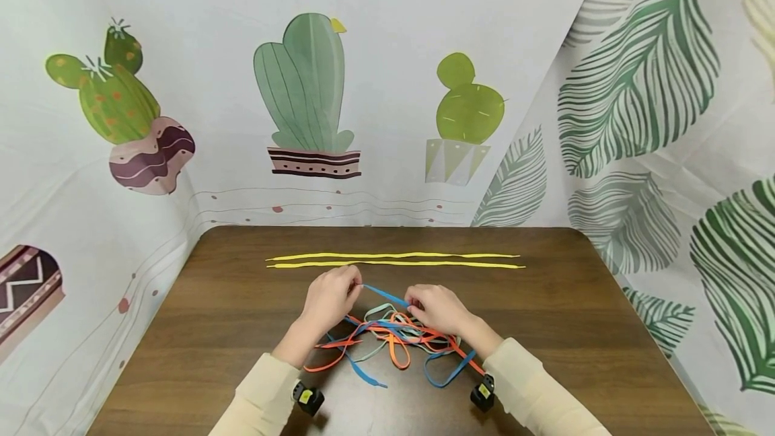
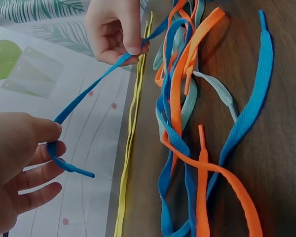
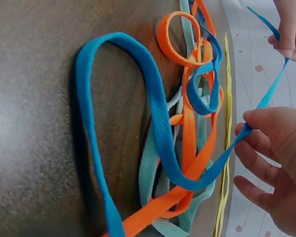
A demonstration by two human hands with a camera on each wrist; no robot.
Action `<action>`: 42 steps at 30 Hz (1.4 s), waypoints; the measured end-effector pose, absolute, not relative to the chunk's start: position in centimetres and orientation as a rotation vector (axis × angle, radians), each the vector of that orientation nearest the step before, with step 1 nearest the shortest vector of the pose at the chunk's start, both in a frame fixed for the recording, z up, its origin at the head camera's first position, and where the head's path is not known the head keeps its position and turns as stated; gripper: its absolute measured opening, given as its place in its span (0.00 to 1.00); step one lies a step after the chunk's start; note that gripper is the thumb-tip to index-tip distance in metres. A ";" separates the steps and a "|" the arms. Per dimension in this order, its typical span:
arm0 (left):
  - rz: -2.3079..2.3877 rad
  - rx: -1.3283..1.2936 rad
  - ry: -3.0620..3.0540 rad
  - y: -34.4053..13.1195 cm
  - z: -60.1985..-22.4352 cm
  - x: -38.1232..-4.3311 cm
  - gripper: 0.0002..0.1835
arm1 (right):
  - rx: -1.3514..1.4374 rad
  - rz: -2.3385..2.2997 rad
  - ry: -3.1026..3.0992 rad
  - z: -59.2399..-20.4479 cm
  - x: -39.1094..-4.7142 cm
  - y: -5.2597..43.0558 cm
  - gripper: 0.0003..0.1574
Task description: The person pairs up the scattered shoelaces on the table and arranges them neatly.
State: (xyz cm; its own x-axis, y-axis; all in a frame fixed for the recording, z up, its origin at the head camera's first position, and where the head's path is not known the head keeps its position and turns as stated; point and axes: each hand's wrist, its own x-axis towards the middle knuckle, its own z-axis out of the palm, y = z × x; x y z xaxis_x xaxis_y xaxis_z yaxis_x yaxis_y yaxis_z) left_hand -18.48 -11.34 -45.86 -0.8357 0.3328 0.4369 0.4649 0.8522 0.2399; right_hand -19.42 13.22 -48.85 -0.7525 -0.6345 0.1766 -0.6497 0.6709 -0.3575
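Note:
A blue shoelace (image 1: 385, 295) is stretched between my two hands above a tangled pile. My left hand (image 1: 331, 295) pinches it near one end, and in the left wrist view the tipped end (image 2: 81, 171) dangles past the fingers. Farther along the same lace, my right hand (image 1: 440, 308) pinches it between thumb and fingertips. From there the blue lace runs down into the pile, as the right wrist view shows. Below the hands lie tangled orange laces (image 1: 396, 352), pale green laces (image 1: 371, 353) and more blue lace (image 1: 363, 374).
Two yellow shoelaces (image 1: 393, 263) lie straight and side by side across the far part of the brown table (image 1: 230, 301). A white cloth printed with cacti and leaves (image 1: 387, 99) hangs behind the table. Each wrist wears a small black camera (image 1: 309, 398).

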 end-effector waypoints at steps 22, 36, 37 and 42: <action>-0.512 -0.437 -2.587 -15.2 -45.2 -18.8 0.09 | 1.001 0.680 -2.876 -48.3 -19.6 15.9 0.03; -0.539 -0.349 -2.565 -18.3 -45.4 -18.6 0.07 | 0.970 0.708 -2.892 -48.5 -19.5 17.7 0.02; -0.538 -0.336 -2.576 -18.6 -45.3 -18.5 0.07 | 0.969 0.704 -2.896 -48.5 -19.5 17.9 0.02; -0.546 -0.265 -2.612 -20.0 -45.3 -18.1 0.06 | 0.958 0.678 -2.908 -48.6 -19.4 18.8 0.03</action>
State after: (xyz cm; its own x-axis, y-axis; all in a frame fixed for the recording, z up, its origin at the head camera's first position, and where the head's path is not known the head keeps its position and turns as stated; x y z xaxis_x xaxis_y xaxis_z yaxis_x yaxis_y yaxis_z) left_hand -18.12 -20.02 -45.32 -0.8774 0.0920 0.4708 0.2727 0.9030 0.3319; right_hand -19.42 18.80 -48.64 -0.8134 -0.5651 0.1379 -0.5679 0.7200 -0.3989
